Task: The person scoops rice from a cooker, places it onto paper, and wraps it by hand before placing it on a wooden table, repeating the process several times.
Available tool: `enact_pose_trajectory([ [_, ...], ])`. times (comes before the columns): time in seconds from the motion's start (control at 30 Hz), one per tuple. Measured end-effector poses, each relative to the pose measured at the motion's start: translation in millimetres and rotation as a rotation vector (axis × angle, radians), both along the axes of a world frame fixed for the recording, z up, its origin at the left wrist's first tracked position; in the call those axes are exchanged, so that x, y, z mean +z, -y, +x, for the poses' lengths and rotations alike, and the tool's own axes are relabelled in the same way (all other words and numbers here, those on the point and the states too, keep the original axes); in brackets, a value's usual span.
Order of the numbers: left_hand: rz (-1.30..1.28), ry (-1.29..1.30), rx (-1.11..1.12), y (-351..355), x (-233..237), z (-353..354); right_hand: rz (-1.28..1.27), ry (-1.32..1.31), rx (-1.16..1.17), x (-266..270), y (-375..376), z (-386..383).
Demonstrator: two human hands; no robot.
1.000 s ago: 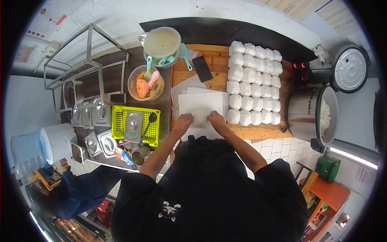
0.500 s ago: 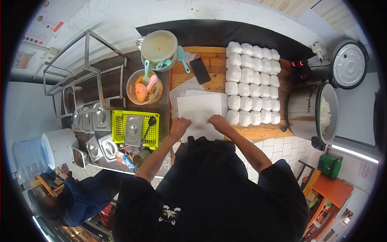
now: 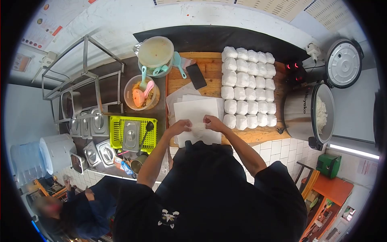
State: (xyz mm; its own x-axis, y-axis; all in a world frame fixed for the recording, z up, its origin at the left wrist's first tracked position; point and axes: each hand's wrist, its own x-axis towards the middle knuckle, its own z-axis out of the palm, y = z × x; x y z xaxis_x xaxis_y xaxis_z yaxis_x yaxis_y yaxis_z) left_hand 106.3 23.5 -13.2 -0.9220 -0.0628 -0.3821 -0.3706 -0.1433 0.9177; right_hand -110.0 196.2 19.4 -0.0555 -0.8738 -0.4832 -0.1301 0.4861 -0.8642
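Note:
My left hand (image 3: pixel 180 126) and my right hand (image 3: pixel 214 123) face each other over a stack of white paper sheets (image 3: pixel 196 108). Fingers of both hands are pinched on a thin, whitish, see-through piece that looks like plastic film (image 3: pixel 198 130). It hangs between them, and its exact kind is hard to make out against the paper. To the right of my right hand stand rows of white paper-wrapped packets (image 3: pixel 246 94) on the wooden table (image 3: pixel 207 60). A black phone (image 3: pixel 196 76) lies beyond the paper.
On the left are a tub of food with ladles (image 3: pixel 141 97), a lidded tub (image 3: pixel 155 52), a green rack (image 3: pixel 117 131) and a metal frame (image 3: pixel 86 56). A rice cooker (image 3: pixel 308 115) stands at right. Another person (image 3: pixel 86 211) is at lower left.
Both hands have lifted slightly off the paper and come a little closer together with the film-like piece. The other person has turned, and the view has shifted slightly.

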Motion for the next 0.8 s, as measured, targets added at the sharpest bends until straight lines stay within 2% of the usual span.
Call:
enact_pose_trajectory([
  [0.07, 0.492, 0.145, 0.0, -2, 31, 5, -0.031, 0.167, -0.062, 9, -4, -1],
  [0.1, 0.692, 0.154, 0.088, -8, 40, 6, -0.041, 0.258, -0.096, 17, -10, 4],
  [0.2, 0.752, 0.012, 0.351, -29, 56, -4, 0.003, 0.261, -0.185, 55, -5, 3],
  [0.27, 0.522, -0.133, 0.425, -35, 17, -6, -0.048, 0.203, -0.193, 61, 0, -7],
  [0.33, 0.356, -0.209, 0.5, -32, 18, -19, -0.085, 0.105, -0.249, 68, 2, -16],
  [0.37, 0.309, -0.211, 0.54, -31, 17, -24, -0.139, -0.034, -0.286, 71, 3, -19],
  [0.43, 0.177, -0.188, 0.57, -33, 51, -37, -0.24, -0.314, -0.354, 86, 5, -18],
  [0.5, 0.347, -0.169, 0.751, -37, 103, -56, -0.312, -0.405, -0.466, 96, 12, -14],
  [0.57, 0.468, -0.14, 0.899, -41, 113, -68, -0.361, -0.527, -0.539, 105, 16, -9],
  [0.67, -0.029, -0.135, 0.789, -55, 145, -94, -0.349, -0.363, -0.601, 127, 23, -4],
  [0.7, -0.046, -0.083, 0.811, -60, 169, -102, -0.371, -0.289, -0.613, 124, 22, -3],
  [0.8, -0.085, -0.195, 0.937, -55, 182, -122, -0.671, -0.035, -0.833, 133, 31, -3],
])
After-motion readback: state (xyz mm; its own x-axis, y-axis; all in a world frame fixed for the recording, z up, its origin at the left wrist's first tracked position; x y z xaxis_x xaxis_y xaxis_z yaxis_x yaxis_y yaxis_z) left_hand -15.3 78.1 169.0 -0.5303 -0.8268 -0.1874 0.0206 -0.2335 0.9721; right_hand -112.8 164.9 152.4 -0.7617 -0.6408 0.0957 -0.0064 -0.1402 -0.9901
